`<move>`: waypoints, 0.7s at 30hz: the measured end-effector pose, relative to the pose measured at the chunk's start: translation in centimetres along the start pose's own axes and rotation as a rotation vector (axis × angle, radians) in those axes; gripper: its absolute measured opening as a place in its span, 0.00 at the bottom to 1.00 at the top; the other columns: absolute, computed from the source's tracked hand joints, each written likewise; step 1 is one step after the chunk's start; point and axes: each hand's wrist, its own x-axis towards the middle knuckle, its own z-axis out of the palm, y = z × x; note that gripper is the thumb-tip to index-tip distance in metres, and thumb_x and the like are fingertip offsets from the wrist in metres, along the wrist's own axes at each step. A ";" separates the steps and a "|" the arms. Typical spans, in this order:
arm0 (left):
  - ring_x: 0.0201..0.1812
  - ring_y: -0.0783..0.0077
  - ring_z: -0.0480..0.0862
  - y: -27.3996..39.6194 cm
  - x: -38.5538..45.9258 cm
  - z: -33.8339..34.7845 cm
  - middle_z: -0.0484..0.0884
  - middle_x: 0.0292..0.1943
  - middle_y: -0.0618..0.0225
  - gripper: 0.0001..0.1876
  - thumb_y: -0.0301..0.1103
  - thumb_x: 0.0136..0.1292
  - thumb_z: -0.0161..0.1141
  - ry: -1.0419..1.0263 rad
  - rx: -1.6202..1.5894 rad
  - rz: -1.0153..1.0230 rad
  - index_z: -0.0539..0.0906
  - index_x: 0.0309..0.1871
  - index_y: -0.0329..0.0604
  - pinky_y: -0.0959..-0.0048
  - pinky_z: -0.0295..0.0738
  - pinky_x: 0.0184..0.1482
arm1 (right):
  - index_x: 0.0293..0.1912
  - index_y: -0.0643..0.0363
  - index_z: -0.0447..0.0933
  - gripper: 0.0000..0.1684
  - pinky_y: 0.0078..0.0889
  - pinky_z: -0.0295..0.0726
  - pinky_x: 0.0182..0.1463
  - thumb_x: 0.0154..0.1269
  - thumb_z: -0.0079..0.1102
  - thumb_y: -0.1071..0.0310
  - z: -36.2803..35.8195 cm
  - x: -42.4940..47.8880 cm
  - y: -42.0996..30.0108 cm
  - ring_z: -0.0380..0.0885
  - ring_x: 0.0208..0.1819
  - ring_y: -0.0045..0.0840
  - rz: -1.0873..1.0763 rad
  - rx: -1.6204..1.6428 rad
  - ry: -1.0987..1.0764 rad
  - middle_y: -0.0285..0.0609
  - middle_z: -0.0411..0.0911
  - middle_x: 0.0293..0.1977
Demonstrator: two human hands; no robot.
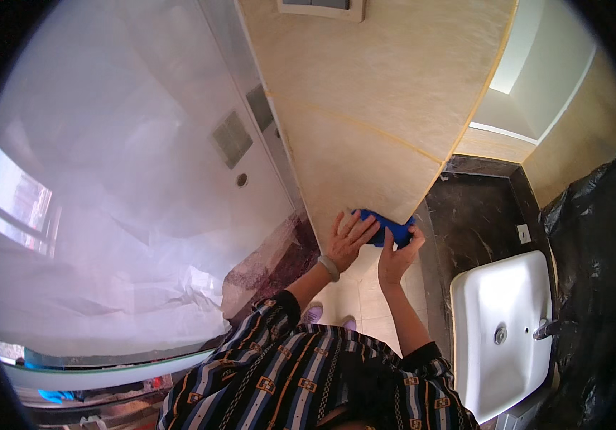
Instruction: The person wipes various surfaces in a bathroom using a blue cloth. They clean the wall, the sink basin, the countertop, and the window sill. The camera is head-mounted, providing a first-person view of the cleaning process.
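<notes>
A blue cloth (394, 232) lies against the lower part of a beige tiled wall (361, 172), folded round its corner edge. My left hand (348, 242), with a pale bangle at the wrist, presses flat with spread fingers on the cloth's left part. At the cloth's right end, by the tile corner, my right hand (400, 257) grips it between thumb and fingers. The part of the cloth under my fingers is hidden.
To the right, a dark stone counter (469, 220) carries a white washbasin (493, 333) with a faucet (547, 329). Black plastic sheeting (592, 242) hangs beyond it. A large glossy pale panel (125, 188) stands at left. A switch plate (321, 8) is on the wall above.
</notes>
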 end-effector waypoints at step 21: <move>0.52 0.47 0.74 -10.0 7.0 -4.8 0.77 0.51 0.57 0.24 0.20 0.45 0.64 0.442 0.022 0.097 0.82 0.50 0.46 0.53 0.72 0.53 | 0.67 0.55 0.72 0.28 0.56 0.56 0.74 0.69 0.47 0.67 6.4 2.5 -3.6 0.55 0.76 0.42 -0.789 -0.864 -0.261 0.40 0.67 0.65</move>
